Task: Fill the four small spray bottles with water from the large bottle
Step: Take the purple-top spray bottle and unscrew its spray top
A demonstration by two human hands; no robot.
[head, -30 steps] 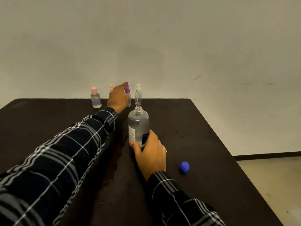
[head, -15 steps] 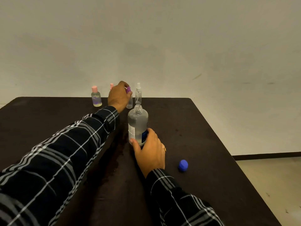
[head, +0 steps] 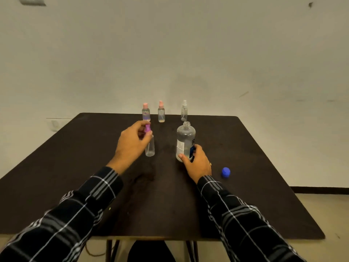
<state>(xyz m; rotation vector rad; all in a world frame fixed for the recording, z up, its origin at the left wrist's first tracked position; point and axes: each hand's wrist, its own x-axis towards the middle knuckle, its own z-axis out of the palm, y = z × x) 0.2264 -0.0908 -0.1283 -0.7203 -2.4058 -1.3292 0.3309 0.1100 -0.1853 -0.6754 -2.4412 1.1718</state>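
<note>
On the left, the purple-topped spray bottle (head: pixel 150 147) is pinched at its top by the left hand (head: pixel 132 143). Thumb and fingertips are closed on the purple head, and the wrist is raised above the tabletop (head: pixel 75 167). The bottle is held roughly upright, long axis vertical, towards the middle of the tabletop. Whether its base is resting or just clear of the surface cannot be told.

Just to its right, and apart from it, the large bottle (head: pixel 186 140) is stood upright with its mouth open. It is gripped low down by the right hand (head: pixel 197 164), with the thumb on the near left side and the fingers curled round the label side. Further right, the blue cap (head: pixel 226 171) is seen lying on the tabletop, near that hand.

At the far edge three more small bottles are lined up: a squat pink-capped bottle (head: pixel 146 112), a pink-topped spray bottle (head: pixel 161 112) and a clear-topped spray bottle (head: pixel 184 111).

The coming move is judged to turn on the near pair. The small bottle lies left of the large one, at about the same depth, and its purple head has to be taken off before anything can be poured. The left hand is the nearer and is placed for that twist.
</note>
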